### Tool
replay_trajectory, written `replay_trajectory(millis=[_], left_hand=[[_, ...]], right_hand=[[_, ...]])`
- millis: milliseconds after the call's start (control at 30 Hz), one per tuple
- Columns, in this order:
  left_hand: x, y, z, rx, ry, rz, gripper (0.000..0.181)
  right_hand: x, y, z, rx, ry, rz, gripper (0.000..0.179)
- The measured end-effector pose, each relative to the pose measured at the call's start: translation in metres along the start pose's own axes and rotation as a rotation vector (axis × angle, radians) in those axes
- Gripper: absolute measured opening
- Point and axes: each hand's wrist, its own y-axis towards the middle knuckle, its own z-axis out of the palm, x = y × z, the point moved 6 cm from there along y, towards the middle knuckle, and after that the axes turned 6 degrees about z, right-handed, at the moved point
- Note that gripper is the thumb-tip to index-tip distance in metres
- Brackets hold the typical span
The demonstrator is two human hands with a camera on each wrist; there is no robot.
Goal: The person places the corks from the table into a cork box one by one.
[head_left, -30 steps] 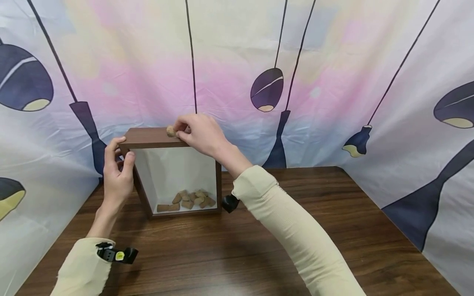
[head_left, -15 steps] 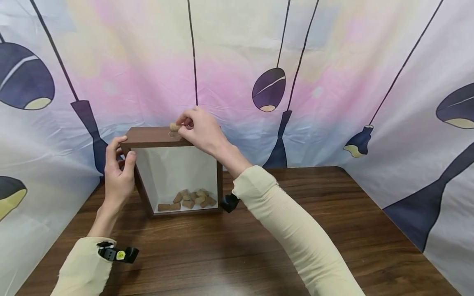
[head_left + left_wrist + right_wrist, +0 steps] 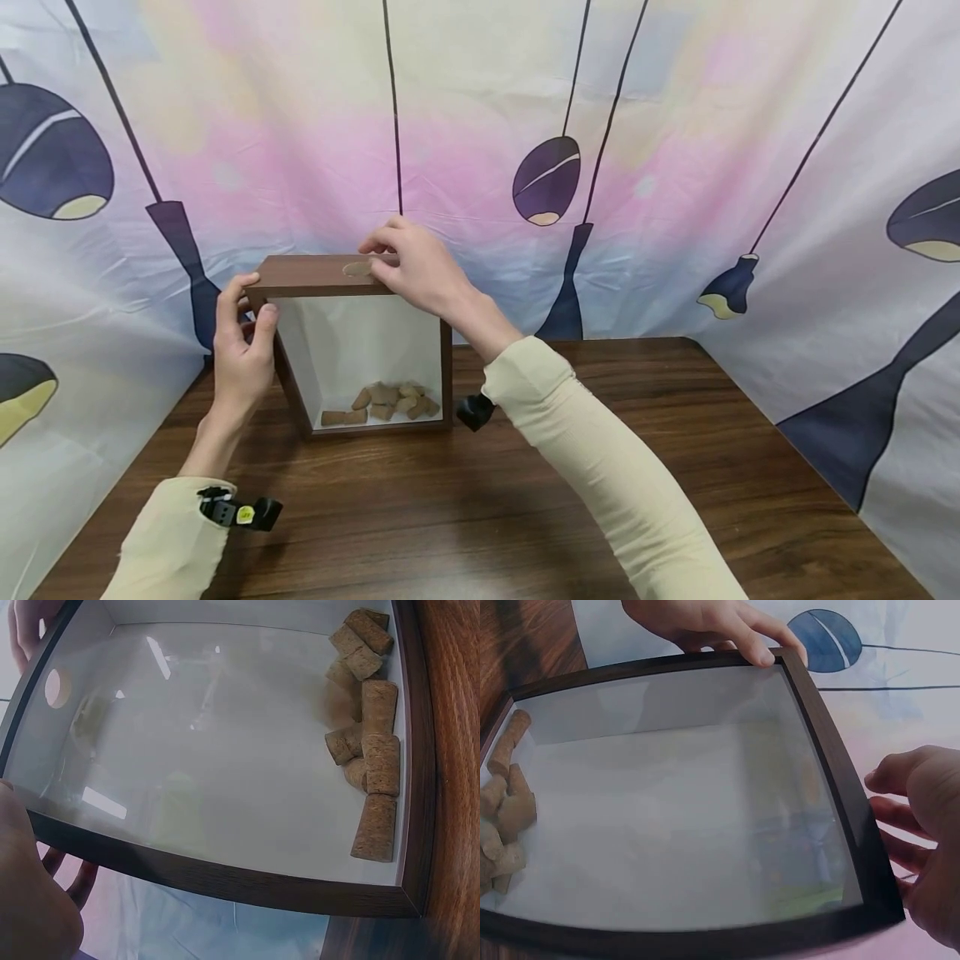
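A brown wooden shadow box with a clear front and white back stands upright on the table. My left hand grips its upper left corner, thumb on the front frame and fingers behind. Several wine corks lie on the box floor. One cork at the pile is blurred in the left wrist view. My right hand is over the right part of the box top, beside a round hole. Its thumb and fingers are apart with nothing between them, as the right hand also shows in the right wrist view.
The dark wood table extends in front of the box and to its right. A printed curtain with lamp shapes hangs close behind and along both sides. A small black camera on my right wrist is near the box's right side.
The cork my right fingers pinched over the hole has left them and dropped into the box. The right hand has shifted slightly right, uncovering the hole. My left hand keeps its grip.
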Motion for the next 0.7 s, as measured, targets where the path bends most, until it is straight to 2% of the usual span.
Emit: replay_trajectory(millis=[200, 400, 533, 700], left_hand=[[0.001, -0.001, -0.001, 0.015, 0.001, -0.012, 0.044], [0.003, -0.003, -0.005, 0.071, 0.022, -0.044, 0.047], [0.002, -0.003, -0.008, 0.102, 0.047, -0.063, 0.051], [0.005, -0.007, -0.013, 0.118, 0.070, -0.104, 0.052]], right_hand=[[-0.015, -0.015, -0.011, -0.063, 0.063, -0.028, 0.018], [-0.034, -0.033, -0.021, -0.133, 0.064, -0.044, 0.017], [-0.049, -0.044, -0.027, -0.184, 0.055, -0.034, 0.021], [-0.068, -0.061, -0.033, -0.218, 0.092, -0.004, 0.031]])
